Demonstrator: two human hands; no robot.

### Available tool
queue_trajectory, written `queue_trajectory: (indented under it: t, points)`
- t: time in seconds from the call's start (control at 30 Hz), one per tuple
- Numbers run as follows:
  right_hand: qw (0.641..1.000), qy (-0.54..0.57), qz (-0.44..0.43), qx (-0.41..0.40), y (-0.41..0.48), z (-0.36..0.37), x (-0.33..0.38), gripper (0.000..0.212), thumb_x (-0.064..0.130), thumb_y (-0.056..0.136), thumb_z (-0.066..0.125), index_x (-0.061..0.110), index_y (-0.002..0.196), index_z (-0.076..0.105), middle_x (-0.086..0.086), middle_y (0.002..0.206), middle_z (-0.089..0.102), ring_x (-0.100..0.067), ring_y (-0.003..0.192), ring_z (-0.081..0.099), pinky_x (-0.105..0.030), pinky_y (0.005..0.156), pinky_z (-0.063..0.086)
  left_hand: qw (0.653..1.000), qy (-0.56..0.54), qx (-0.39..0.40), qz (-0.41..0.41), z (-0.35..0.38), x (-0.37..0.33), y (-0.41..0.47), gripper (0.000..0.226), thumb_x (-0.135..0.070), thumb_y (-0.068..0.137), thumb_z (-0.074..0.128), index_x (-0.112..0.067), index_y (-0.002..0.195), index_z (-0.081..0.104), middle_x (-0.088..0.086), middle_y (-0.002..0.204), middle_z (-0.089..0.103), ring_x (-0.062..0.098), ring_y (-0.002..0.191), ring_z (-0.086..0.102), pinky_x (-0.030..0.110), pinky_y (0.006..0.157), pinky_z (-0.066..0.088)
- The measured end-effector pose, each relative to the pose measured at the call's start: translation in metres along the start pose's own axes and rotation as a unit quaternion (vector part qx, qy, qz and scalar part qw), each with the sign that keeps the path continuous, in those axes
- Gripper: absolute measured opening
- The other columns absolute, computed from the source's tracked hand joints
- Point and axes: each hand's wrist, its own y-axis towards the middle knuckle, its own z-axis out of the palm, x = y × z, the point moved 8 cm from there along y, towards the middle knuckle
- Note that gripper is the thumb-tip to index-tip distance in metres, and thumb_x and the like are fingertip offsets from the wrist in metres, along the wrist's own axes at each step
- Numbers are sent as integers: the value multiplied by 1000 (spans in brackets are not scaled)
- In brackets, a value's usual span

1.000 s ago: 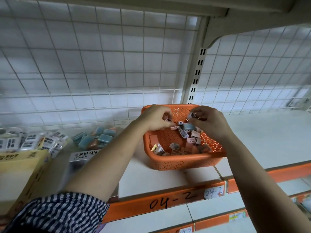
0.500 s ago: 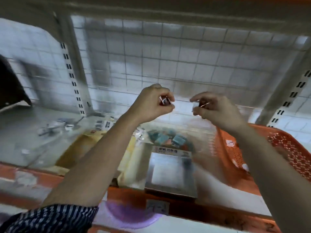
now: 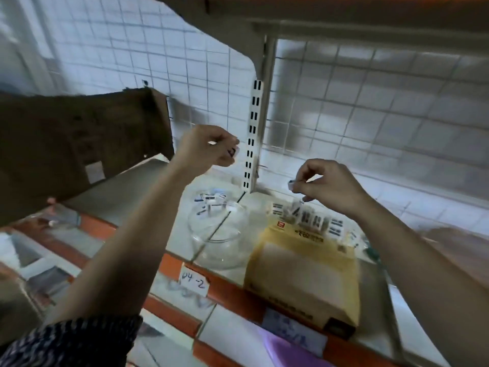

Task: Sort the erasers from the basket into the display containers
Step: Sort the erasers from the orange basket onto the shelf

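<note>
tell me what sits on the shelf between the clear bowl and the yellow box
Nothing: the head view shows only bare shelf between the clear bowl and the yellow box.

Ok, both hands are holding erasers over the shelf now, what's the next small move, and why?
Probably lower the right hand and release its small eraser into the yellow box. That hand hangs just above the row of erasers standing at the box's back, while the left hand is higher, above the clear bowl.

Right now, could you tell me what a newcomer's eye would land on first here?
Two raised hands: the left hand and right hand each pinch a small eraser. Below them a clear glass bowl of erasers sits left of a yellow box on the shelf.
</note>
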Motion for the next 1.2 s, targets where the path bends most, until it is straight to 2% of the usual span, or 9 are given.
queue_trajectory:
  t: [0.2,0.27,0.4,0.5,0.63,0.83,0.9,1.03,1.2]
  points:
    - [1000,17,26,1,31,48,4,10,11,85,71,8,81,63,-8,85,68,-16,76,73,-40,74,61,997,41,15,-67,-44,80,-3,11,-8,87,70,-5,97,70,11,87,68,23,70,73,25,63,58]
    - [999,-1,33,9,38,59,4,10,13,84,72,8,82,63,-6,83,69,-16,74,73,-34,69,60,993,86,24,-71,-49,104,-8,8,-10,82,76,-10,88,72,7,85,71,22,75,72,25,66,57]
    - [998,-55,29,15,51,74,5,15,20,80,77,12,80,65,-1,74,67,-11,64,62,-22,61,48,981,186,19,-43,-54,135,-13,16,-13,75,83,-16,72,67,1,87,70,6,74,68,7,62,48]
    - [997,-68,37,19,61,83,2,18,24,78,79,13,78,64,1,74,64,-10,65,56,-19,59,43,976,214,25,-25,-49,152,-15,19,-13,73,84,-14,71,65,4,82,68,11,73,68,3,61,44]
    - [997,-59,45,36,69,96,-1,20,23,77,80,14,73,62,1,70,60,-13,64,54,-27,63,45,973,229,35,3,-44,161,-19,18,-20,72,84,-21,70,66,-1,77,65,14,69,61,7,59,38]
    - [996,-42,30,75,82,123,3,18,19,78,79,15,72,63,-1,68,65,-11,62,59,-30,64,47,970,233,-5,70,-61,146,-20,8,-15,82,75,-12,76,71,-6,75,65,-6,67,59,5,64,40]
    - [995,-29,13,97,88,138,8,16,14,78,79,15,75,63,1,72,66,-10,64,60,-27,64,48,961,266,-33,71,-74,154,-22,10,-17,84,72,-12,75,70,-5,74,64,-1,63,59,7,61,36]
    - [990,-31,-6,137,99,166,14,16,10,75,81,15,78,67,-1,81,69,-15,72,66,-32,71,53,951,304,-50,-14,-88,186,-25,26,-34,87,55,-13,82,70,4,84,70,22,73,64,25,64,40]
    - [983,-56,-21,174,113,188,19,15,11,75,82,12,83,69,-3,87,72,-6,70,62,-24,70,50,949,307,-56,-44,-84,190,-18,40,-42,84,40,-14,85,68,7,85,70,32,80,64,37,70,50]
